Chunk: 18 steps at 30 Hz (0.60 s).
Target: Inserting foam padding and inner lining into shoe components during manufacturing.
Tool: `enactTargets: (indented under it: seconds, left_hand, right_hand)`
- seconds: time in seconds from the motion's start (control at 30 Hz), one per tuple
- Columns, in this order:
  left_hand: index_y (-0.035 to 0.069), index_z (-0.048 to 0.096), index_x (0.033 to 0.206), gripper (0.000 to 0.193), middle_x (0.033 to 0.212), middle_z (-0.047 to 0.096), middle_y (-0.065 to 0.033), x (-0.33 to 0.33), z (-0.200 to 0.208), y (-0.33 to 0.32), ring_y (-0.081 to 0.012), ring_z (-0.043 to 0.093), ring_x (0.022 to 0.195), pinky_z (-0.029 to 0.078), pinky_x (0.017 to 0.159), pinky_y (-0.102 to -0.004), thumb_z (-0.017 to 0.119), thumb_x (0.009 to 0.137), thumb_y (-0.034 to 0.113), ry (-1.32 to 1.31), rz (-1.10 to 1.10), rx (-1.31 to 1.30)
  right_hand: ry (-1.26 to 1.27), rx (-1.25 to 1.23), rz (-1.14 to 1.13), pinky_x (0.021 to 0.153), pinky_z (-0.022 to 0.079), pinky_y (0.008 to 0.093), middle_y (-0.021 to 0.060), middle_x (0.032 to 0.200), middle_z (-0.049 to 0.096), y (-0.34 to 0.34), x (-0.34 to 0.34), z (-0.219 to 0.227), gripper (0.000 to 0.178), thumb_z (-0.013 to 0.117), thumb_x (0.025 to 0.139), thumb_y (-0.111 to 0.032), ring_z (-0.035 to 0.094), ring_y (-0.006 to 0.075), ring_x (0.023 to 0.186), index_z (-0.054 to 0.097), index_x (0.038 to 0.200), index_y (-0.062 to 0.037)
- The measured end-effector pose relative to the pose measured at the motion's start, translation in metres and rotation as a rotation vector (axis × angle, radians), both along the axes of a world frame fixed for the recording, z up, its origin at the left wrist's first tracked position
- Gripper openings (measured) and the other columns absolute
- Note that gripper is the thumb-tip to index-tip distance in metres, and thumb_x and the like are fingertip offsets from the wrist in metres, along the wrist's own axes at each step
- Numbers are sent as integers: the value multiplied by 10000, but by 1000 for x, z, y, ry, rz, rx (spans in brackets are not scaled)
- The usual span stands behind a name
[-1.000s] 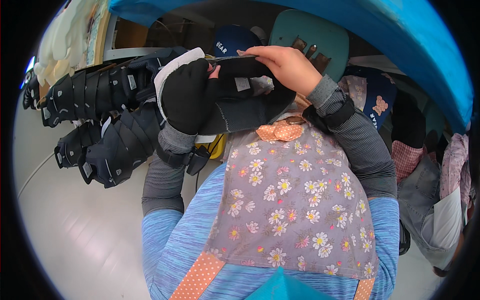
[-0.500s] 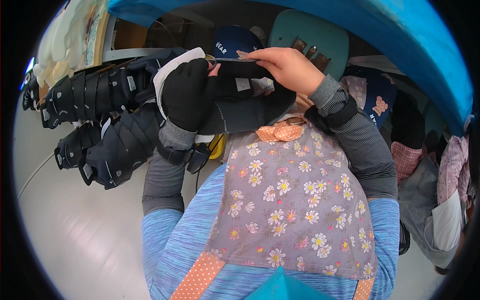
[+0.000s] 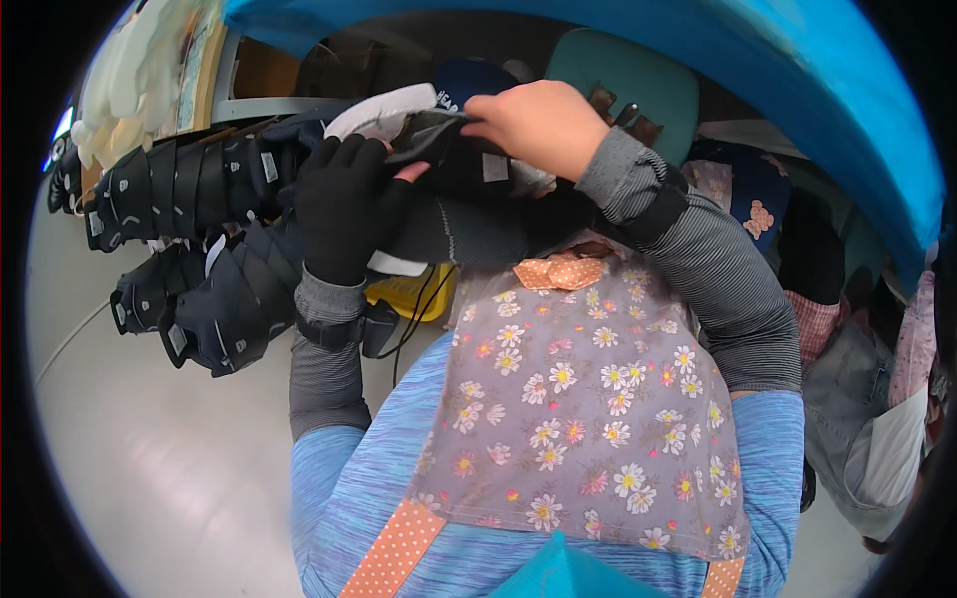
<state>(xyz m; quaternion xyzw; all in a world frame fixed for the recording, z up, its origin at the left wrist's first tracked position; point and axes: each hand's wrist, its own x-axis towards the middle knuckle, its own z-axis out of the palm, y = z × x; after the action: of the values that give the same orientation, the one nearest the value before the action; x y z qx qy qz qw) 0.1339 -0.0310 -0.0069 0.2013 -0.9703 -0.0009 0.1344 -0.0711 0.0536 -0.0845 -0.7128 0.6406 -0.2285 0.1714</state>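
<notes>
A black fabric piece (image 3: 478,224) with a grey zigzag seam and a small pale label (image 3: 494,167) is held up in front of my chest. My left hand (image 3: 344,204), in a black glove with the thumb tip bare, grips its left side. A white strip (image 3: 389,108) stands out behind those fingers. My bare right hand (image 3: 548,125) pinches the upper edge between thumb and fingers. A dark grey fold (image 3: 429,135) gapes between the two hands. What kind of article it is I cannot tell.
Stacks of black padded pieces with overlapping straps (image 3: 234,309) lie on the left. Below my left hand is a yellow object (image 3: 414,294) with a black cord. Beyond my hands stands a teal chair back (image 3: 638,90). Blue sheeting (image 3: 698,35) arches across the far side.
My right hand has moved left along the fabric's upper edge. My left hand has turned and shifted slightly left and down, and more of the dark grey fold shows between them.
</notes>
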Motion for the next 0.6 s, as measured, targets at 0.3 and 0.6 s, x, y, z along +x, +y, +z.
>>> enactTargets:
  seconds: [0.3, 0.6]
  left_hand:
    - [25, 639, 822, 215, 834, 610, -102, 23, -4, -11, -274, 597, 731, 466, 604, -350, 781, 780, 182, 113, 201, -25]
    - [-1, 625, 856, 163, 732, 636, -27, 22, -2, -13, -49, 540, 686, 431, 615, -219, 724, 861, 129, 269, 411, 767]
  right_hand:
    - [-231, -37, -37, 672, 512, 417, 152, 792, 652, -1, -1, -21, 262, 607, 921, -317, 636, 341, 755, 665, 1006, -76]
    - [-293, -245, 55, 733, 526, 411, 148, 840, 660, -9, -1, -8, 244, 643, 885, -297, 643, 344, 810, 684, 955, -67]
